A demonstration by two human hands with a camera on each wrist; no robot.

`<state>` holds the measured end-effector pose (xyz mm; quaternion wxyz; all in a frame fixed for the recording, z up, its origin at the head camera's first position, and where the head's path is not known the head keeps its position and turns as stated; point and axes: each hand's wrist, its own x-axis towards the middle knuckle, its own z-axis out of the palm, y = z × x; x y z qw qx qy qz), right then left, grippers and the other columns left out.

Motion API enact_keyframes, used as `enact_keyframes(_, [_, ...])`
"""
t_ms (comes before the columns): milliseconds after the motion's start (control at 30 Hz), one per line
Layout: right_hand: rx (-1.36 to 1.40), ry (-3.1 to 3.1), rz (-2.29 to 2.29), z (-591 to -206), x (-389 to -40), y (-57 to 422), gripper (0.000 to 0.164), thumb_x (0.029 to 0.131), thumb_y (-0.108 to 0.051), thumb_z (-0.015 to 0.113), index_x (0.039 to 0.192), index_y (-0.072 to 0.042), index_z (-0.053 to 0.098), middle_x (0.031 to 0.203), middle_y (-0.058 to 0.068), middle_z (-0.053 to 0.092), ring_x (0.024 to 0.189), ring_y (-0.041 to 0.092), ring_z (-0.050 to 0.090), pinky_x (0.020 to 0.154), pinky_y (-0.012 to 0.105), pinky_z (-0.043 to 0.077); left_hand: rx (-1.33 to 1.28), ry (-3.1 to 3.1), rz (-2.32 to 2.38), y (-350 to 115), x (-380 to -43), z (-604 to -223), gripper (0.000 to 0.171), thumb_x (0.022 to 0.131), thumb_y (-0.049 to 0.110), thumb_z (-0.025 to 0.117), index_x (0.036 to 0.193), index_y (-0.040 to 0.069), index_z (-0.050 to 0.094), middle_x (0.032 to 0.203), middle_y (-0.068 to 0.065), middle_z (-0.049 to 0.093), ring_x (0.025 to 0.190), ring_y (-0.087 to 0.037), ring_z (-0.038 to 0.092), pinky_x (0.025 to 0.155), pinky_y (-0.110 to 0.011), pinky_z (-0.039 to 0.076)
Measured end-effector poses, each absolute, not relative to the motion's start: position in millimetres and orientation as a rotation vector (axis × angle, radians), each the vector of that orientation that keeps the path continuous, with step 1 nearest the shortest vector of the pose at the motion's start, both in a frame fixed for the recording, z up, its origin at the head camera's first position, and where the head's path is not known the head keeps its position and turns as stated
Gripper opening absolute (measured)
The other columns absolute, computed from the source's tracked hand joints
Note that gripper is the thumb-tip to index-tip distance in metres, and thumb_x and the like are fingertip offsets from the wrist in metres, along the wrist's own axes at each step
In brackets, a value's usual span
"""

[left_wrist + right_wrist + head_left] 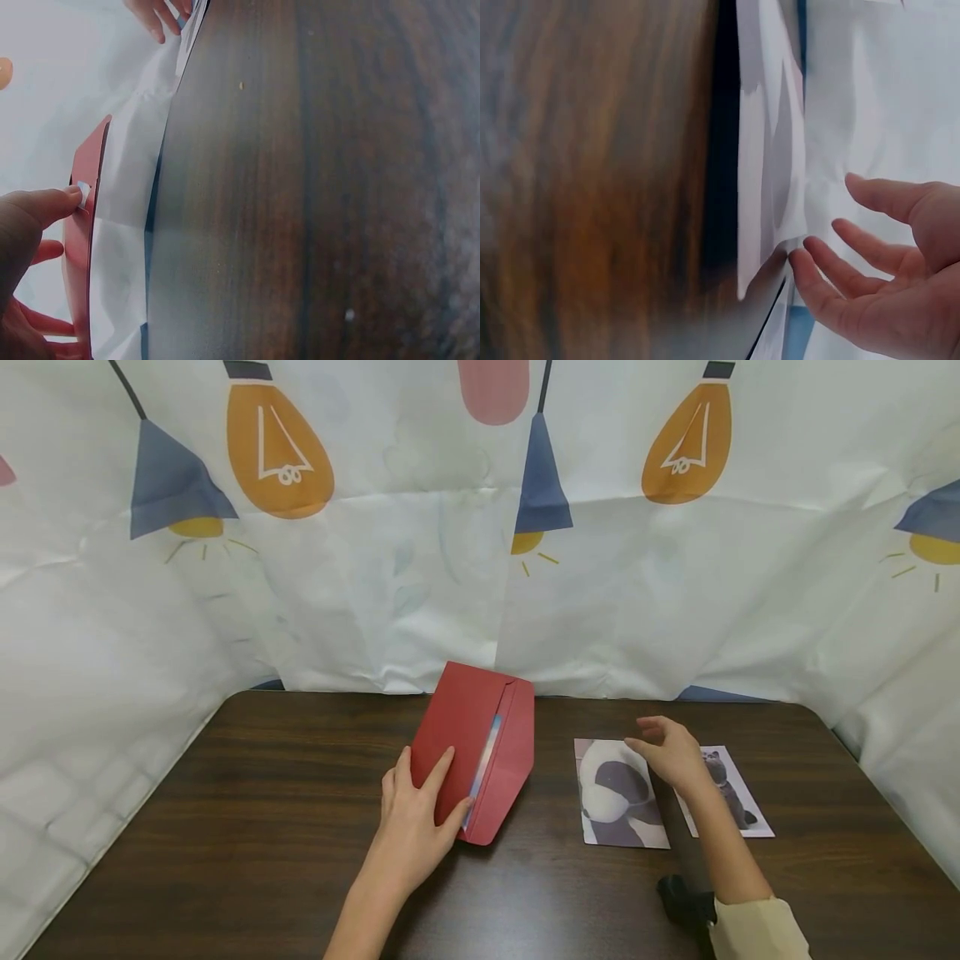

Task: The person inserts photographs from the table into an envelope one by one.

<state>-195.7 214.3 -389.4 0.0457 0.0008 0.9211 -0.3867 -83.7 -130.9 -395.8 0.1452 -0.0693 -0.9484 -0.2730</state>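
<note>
While the left hand's (412, 810) grip held the red envelope (457, 714), with the thumb on its front, the right hand (671, 756) held nothing, its fingers loose and apart above two flat cards. One was the gray and white card (611, 814), and beside it lay the cat card (727, 789). The envelope was smooth paper, tilted over the dark, streaky wood tabletop (262, 827), left of both cards. Its long side ran away from the person, far end leaning right, and its pointed flap (513, 760) faced right. Blue-white paper (486, 764) peeked from the slit. Behind hung a white, wrinkly cloth (435, 593).
</note>
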Motion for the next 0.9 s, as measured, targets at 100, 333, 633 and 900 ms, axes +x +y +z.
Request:
enact_keyframes(100, [-0.001, 2.818, -1.155, -391, -198, 216, 0.053, 0.102, -0.018, 0.066, 0.142, 0.013, 0.052, 0.138, 0.04, 0.056, 0.13, 0.059, 0.051, 0.1, 0.065, 0.049, -0.197, -2.736, -0.796, -131, -83, -395, 0.066, 0.093, 0.023, 0.082, 0.152, 0.01, 0.057, 0.155, -0.038, 0.034, 0.135, -0.053, 0.038, 0.096, -0.063, 0.054])
enact_keyframes(333, [0.023, 2.808, -1.137, -392, -203, 219, 0.047, 0.099, -0.014, 0.069, 0.134, 0.015, 0.058, 0.125, 0.036, 0.063, 0.117, 0.053, 0.06, 0.091, 0.059, 0.053, -0.199, -2.739, -0.804, -131, -83, -395, 0.065, 0.094, 0.023, 0.081, 0.152, 0.01, 0.056, 0.155, -0.038, 0.034, 0.135, -0.053, 0.038, 0.098, -0.064, 0.052])
enact_keyframes(633, [0.039, 2.782, -1.137, -394, -208, 223, 0.037, 0.095, -0.01, 0.073, 0.122, 0.015, 0.067, 0.106, 0.024, 0.066, 0.101, 0.04, 0.06, 0.084, 0.05, 0.052, -0.2, -2.738, -0.799, -131, -83, -395, 0.065, 0.093, 0.022, 0.081, 0.152, 0.01, 0.057, 0.155, -0.039, 0.034, 0.135, -0.053, 0.038, 0.098, -0.064, 0.052])
enact_keyframes(900, [0.052, 2.777, -1.13, -395, -210, 225, 0.031, 0.093, -0.008, 0.076, 0.115, 0.013, 0.071, 0.103, 0.022, 0.066, 0.099, 0.037, 0.059, 0.081, 0.047, 0.051, -0.202, -2.735, -0.799, -131, -83, -395, 0.065, 0.093, 0.022, 0.082, 0.152, 0.01, 0.057, 0.155, -0.038, 0.034, 0.134, -0.053, 0.039, 0.096, -0.062, 0.054])
